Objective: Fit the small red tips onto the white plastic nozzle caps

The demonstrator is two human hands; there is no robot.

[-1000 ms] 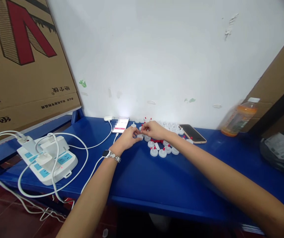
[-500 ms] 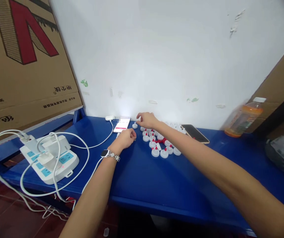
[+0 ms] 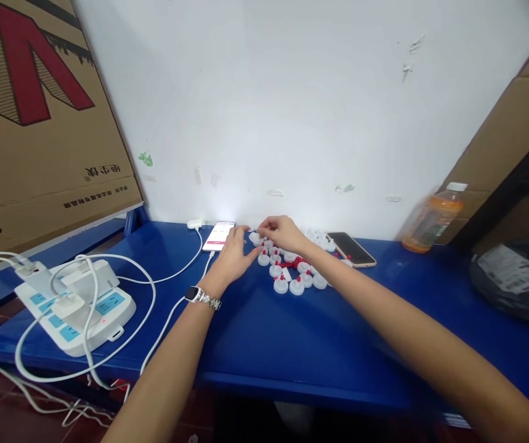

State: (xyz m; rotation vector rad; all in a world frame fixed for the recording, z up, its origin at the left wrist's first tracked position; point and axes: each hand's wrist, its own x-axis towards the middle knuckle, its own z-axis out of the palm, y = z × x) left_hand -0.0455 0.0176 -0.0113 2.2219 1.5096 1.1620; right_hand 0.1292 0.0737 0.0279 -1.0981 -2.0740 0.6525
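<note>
The left hand has come forward from half a second ago, when it rested curled on the desk near the lit phone; now its fingers are stretched out toward the right hand, the fingertips close to the nearest white caps. The right hand has drawn back a little from the wall side and sits over the far end of the cluster of caps, fingers bent together as if pinching one small cap; the piece itself is too small to make out clearly. The caps, white with red tips, lie in the same huddle on the desk between the two phones, just under both hands. The dark phone, the bottle and the power strip have not moved.
</note>
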